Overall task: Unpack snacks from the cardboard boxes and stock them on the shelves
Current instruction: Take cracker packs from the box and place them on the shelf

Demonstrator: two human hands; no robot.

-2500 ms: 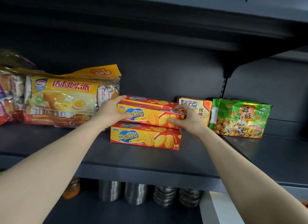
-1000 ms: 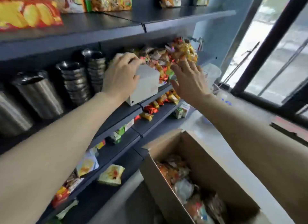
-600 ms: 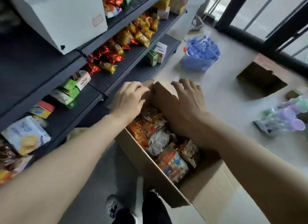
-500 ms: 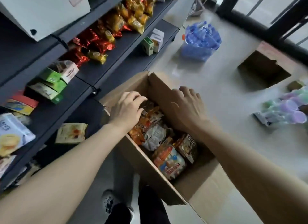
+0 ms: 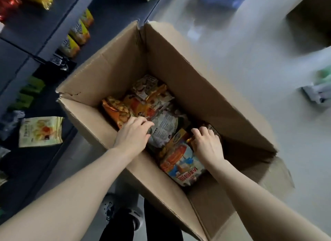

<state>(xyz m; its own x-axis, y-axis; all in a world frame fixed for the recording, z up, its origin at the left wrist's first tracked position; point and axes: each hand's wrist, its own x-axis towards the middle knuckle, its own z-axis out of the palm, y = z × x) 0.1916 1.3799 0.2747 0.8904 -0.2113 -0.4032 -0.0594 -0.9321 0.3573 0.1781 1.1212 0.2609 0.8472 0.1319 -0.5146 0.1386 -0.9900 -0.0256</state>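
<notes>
The fingers (image 5: 143,123) of the left hand (image 5: 131,135) now curl down onto the silver-grey packet (image 5: 166,126) in the middle of the cardboard box (image 5: 116,70), apparently pinching its near edge, though whether they truly have hold of it I cannot tell; the right hand (image 5: 207,144) has its fingers bent and together over the top edge of the orange and blue packet (image 5: 180,163), seemingly gripping it. Half a second ago both hands were only at the box's far rim, above the snacks; they have since dropped inside and reached the packets. That suggests the shift from shelving to fetching is done and a lift is next. More snacks, among them an orange bag (image 5: 116,109), lie loose at the box's far end, and the dark shelves (image 5: 35,25) to the left hold packets already, with room to spare
</notes>
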